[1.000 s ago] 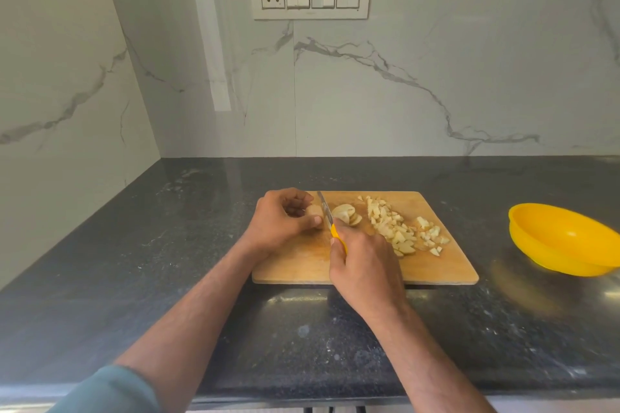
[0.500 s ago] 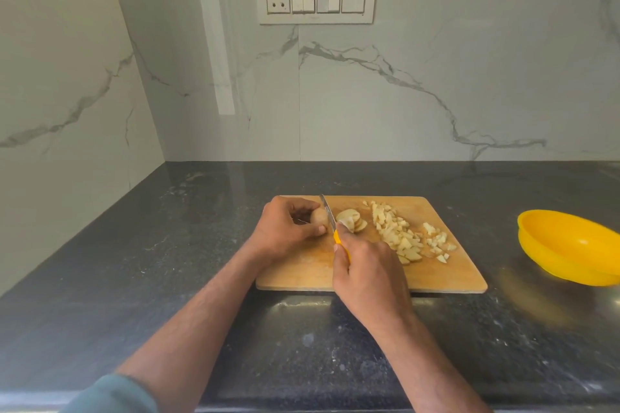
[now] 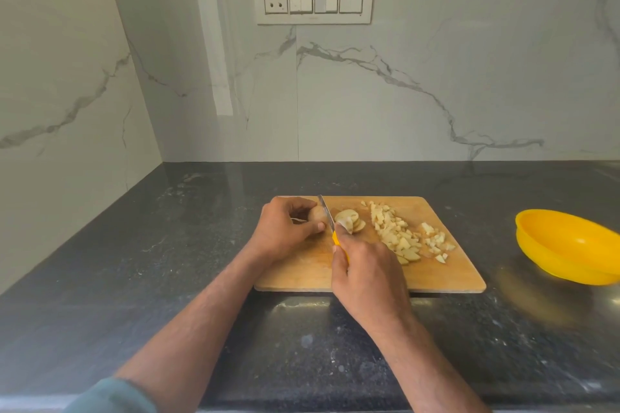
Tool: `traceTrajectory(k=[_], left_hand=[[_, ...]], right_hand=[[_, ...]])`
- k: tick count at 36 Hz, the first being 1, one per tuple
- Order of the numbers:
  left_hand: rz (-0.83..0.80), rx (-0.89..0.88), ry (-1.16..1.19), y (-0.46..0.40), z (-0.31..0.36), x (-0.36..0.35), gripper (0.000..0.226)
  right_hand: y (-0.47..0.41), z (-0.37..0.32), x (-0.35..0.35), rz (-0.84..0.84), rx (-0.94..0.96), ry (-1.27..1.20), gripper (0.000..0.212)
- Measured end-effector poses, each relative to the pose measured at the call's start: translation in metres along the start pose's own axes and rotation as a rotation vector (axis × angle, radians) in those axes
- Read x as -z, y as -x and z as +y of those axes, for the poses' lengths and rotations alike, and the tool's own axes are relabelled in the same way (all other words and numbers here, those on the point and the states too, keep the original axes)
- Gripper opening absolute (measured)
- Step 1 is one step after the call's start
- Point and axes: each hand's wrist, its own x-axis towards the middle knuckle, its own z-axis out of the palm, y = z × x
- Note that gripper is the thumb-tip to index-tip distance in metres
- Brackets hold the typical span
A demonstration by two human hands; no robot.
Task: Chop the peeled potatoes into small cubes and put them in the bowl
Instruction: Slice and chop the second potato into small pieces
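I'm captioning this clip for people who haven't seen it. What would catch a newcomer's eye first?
Probably the bright yellow bowl at the right edge of the dark counter, with nothing visible in it. Next, the wooden cutting board at the centre: the left hand holds a potato piece, the right hand slices it with a yellow-handled knife, and potato cubes lie heaped to the right.

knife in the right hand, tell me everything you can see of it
The knife is small, with a narrow pale metal blade and a yellow handle, most of which is hidden inside the right hand gripping it. The blade points away from the person, tilted slightly left, its edge down between the uncut potato piece held by the left hand and the cut slices. It stands over the wooden cutting board. Whether the edge reaches the board cannot be told.
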Motion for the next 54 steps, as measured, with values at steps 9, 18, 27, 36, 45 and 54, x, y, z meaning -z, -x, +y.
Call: traceTrajectory(k=[9,18,27,36,45,54], left_hand=[[0.034,0.008,0.015,0.000,0.001,-0.002,0.049],[0.013,-0.014,0.000,0.002,0.006,-0.001,0.044],[-0.002,-0.037,-0.043,0.002,0.006,-0.005,0.034],[0.004,-0.029,-0.054,0.001,0.004,-0.007,0.040],[0.005,-0.038,-0.033,-0.002,-0.001,-0.006,0.038],[-0.010,-0.032,-0.039,-0.003,-0.004,-0.003,0.034]], right_hand=[[0.000,0.002,-0.001,0.022,0.018,0.011,0.045],[0.001,0.002,0.001,0.031,0.023,0.014,0.043],[0.000,0.001,0.003,-0.030,0.003,-0.024,0.043],[0.002,-0.004,0.008,-0.064,0.001,-0.002,0.043],[-0.002,-0.009,0.003,-0.076,-0.005,0.041,0.040],[-0.009,-0.012,0.002,-0.095,0.009,0.011,0.037]])
